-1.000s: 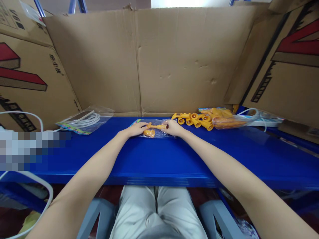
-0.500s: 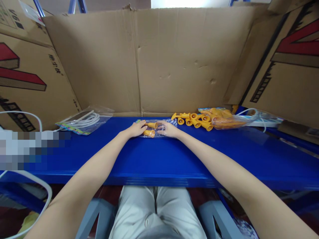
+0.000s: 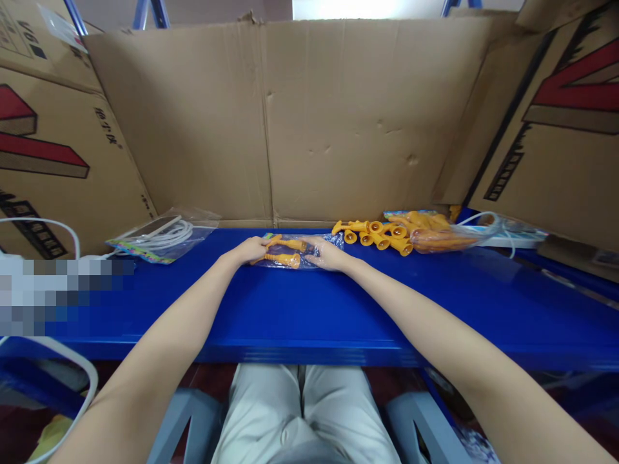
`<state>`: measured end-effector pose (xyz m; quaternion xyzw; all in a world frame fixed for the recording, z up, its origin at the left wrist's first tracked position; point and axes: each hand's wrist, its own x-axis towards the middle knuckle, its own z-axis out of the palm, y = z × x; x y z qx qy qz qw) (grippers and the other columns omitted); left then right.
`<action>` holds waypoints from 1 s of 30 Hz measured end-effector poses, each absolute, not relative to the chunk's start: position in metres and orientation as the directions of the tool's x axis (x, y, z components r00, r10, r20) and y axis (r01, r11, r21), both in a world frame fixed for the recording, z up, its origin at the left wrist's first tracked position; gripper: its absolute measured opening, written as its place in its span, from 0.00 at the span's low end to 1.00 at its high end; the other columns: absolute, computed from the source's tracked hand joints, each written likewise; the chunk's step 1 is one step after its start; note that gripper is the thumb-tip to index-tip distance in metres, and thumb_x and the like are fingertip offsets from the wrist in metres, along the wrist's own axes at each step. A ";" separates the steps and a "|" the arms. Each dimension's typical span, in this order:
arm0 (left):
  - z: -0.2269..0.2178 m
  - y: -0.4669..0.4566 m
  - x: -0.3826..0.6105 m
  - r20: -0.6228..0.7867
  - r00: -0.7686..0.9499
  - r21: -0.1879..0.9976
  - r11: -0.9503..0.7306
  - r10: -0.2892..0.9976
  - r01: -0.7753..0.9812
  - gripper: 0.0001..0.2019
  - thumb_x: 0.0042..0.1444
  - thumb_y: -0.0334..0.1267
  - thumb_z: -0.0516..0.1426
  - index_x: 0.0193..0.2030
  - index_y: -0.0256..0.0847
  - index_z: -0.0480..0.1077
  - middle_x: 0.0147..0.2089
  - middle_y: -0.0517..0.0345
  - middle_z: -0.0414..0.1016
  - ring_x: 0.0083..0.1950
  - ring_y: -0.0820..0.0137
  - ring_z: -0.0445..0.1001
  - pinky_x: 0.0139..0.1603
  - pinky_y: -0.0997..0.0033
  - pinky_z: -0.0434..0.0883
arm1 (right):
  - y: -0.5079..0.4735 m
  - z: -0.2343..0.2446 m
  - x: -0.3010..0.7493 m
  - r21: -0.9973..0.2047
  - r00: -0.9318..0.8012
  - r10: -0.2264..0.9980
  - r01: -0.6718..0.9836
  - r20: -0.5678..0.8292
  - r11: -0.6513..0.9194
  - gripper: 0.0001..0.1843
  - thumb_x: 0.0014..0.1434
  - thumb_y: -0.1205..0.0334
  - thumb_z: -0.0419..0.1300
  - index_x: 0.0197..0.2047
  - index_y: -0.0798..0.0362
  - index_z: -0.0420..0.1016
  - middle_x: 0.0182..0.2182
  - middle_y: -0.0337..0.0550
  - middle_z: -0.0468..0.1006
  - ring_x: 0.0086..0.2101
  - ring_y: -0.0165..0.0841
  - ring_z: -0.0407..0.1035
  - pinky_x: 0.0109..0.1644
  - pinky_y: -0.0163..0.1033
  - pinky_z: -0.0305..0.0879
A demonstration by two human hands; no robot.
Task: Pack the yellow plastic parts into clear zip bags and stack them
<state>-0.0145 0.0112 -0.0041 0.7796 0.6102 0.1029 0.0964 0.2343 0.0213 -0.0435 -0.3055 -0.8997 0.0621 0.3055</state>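
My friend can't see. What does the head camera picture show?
The left hand grips one end of a clear bag of orange plastic pieces on a blue table, while the right hand lies flat on it. Loose orange pieces lie to its right.

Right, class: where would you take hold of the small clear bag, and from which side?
Probably pinch the small clear bag at its flat right end, coming from the right: the orange pieces bulge near the left hand, while the right hand lies on thin film.

Left hand (image 3: 249,250), right hand (image 3: 327,254) on clear bag (image 3: 304,252), perhaps gripping
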 end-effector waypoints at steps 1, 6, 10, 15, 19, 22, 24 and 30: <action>-0.006 0.013 -0.016 0.059 0.249 0.297 -0.255 0.967 0.920 0.27 0.48 0.35 0.49 0.56 0.44 0.72 0.42 0.58 0.80 0.44 0.61 0.77 0.45 0.68 0.70 | 0.021 -0.043 0.234 -0.297 -0.624 0.589 0.515 0.514 0.804 0.28 0.54 0.68 0.58 0.59 0.57 0.65 0.57 0.56 0.69 0.58 0.42 0.62 0.60 0.51 0.59; -0.012 0.016 -0.016 0.059 0.256 0.376 -0.259 0.965 0.890 0.25 0.51 0.35 0.49 0.54 0.45 0.73 0.47 0.61 0.79 0.46 0.63 0.77 0.45 0.72 0.70 | 0.023 -0.042 0.235 -0.271 -0.586 0.608 0.563 0.535 0.781 0.23 0.54 0.70 0.57 0.54 0.56 0.68 0.51 0.54 0.73 0.53 0.40 0.66 0.57 0.49 0.61; -0.010 0.014 -0.011 -0.009 0.251 0.315 -0.235 0.968 0.920 0.24 0.52 0.38 0.49 0.56 0.43 0.72 0.50 0.56 0.78 0.48 0.58 0.76 0.47 0.68 0.70 | 0.022 -0.043 0.235 -0.282 -0.534 0.656 0.620 0.533 0.733 0.17 0.57 0.67 0.56 0.51 0.56 0.68 0.44 0.52 0.74 0.45 0.37 0.69 0.51 0.45 0.64; -0.009 0.012 -0.005 0.075 0.279 0.162 -0.288 0.957 0.944 0.30 0.55 0.34 0.45 0.66 0.45 0.58 0.68 0.55 0.58 0.68 0.58 0.57 0.66 0.55 0.53 | 0.022 -0.046 0.230 -0.301 -0.474 0.686 0.654 0.552 0.694 0.14 0.57 0.66 0.58 0.47 0.56 0.67 0.41 0.51 0.74 0.42 0.37 0.69 0.49 0.43 0.64; -0.007 0.008 0.000 0.064 0.326 0.154 -0.332 0.943 0.931 0.29 0.58 0.34 0.41 0.68 0.50 0.55 0.70 0.60 0.52 0.70 0.64 0.50 0.69 0.54 0.46 | 0.020 -0.046 0.225 -0.321 -0.442 0.705 0.668 0.554 0.672 0.13 0.56 0.65 0.59 0.46 0.55 0.67 0.41 0.50 0.72 0.41 0.36 0.68 0.47 0.41 0.64; -0.004 0.003 0.003 0.032 0.352 0.169 -0.352 0.936 0.921 0.30 0.58 0.35 0.42 0.69 0.51 0.52 0.69 0.61 0.53 0.70 0.65 0.53 0.68 0.55 0.48 | 0.019 -0.046 0.223 -0.331 -0.422 0.710 0.672 0.565 0.663 0.13 0.56 0.65 0.59 0.46 0.55 0.67 0.42 0.50 0.72 0.41 0.36 0.68 0.47 0.41 0.64; -0.001 -0.001 0.005 0.004 0.351 0.161 -0.347 0.937 0.924 0.31 0.58 0.36 0.42 0.70 0.50 0.50 0.69 0.61 0.54 0.69 0.65 0.55 0.68 0.57 0.50 | 0.020 -0.047 0.222 -0.358 -0.407 0.715 0.659 0.569 0.661 0.13 0.55 0.66 0.59 0.46 0.55 0.67 0.41 0.50 0.73 0.41 0.36 0.69 0.48 0.41 0.64; 0.005 -0.007 0.008 -0.058 0.303 0.103 -0.296 0.951 0.950 0.30 0.60 0.37 0.40 0.70 0.47 0.47 0.70 0.59 0.52 0.69 0.65 0.54 0.67 0.59 0.51 | 0.021 -0.047 0.220 -0.544 -0.376 0.792 0.580 0.482 0.606 0.24 0.53 0.69 0.60 0.54 0.59 0.66 0.41 0.49 0.77 0.40 0.34 0.72 0.47 0.39 0.66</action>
